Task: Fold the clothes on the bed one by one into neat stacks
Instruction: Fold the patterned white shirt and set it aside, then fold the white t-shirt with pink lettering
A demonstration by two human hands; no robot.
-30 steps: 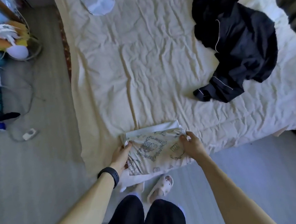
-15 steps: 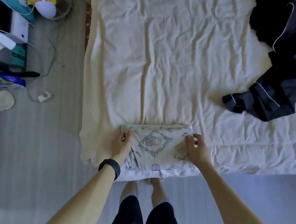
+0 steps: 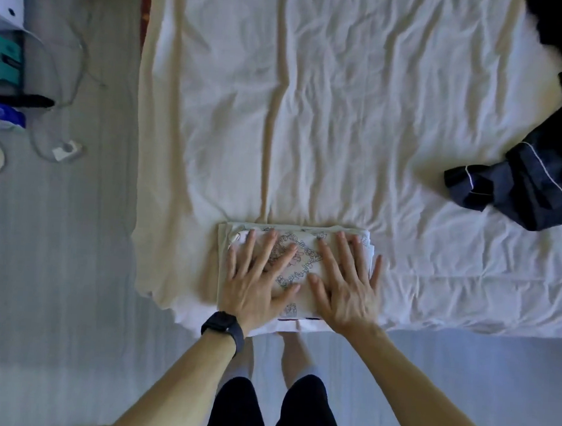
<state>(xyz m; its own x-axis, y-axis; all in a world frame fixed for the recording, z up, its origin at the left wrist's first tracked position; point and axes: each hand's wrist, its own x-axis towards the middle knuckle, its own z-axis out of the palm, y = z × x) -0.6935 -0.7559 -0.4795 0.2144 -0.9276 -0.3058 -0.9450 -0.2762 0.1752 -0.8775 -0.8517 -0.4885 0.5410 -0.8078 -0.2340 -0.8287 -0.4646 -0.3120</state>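
Note:
A folded white garment with a grey printed pattern (image 3: 303,263) lies at the near edge of the bed (image 3: 312,116). My left hand (image 3: 256,277) lies flat on its left half, fingers straight and spread. My right hand (image 3: 344,282) presses flat on its right half, fingers spread too. A dark navy garment with thin white piping (image 3: 531,182) lies crumpled at the bed's right side, partly cut off by the frame.
The cream sheet is wrinkled and hangs over the bed's left side (image 3: 157,172). On the grey floor to the left lie a white plug with a cable (image 3: 67,149), boxes and other small items (image 3: 3,47). My legs stand against the bed's near edge.
Both hands have let go of the garment's side edges and now lie flat on top of it. The view has moved closer and shifted left, showing less of the dark garment.

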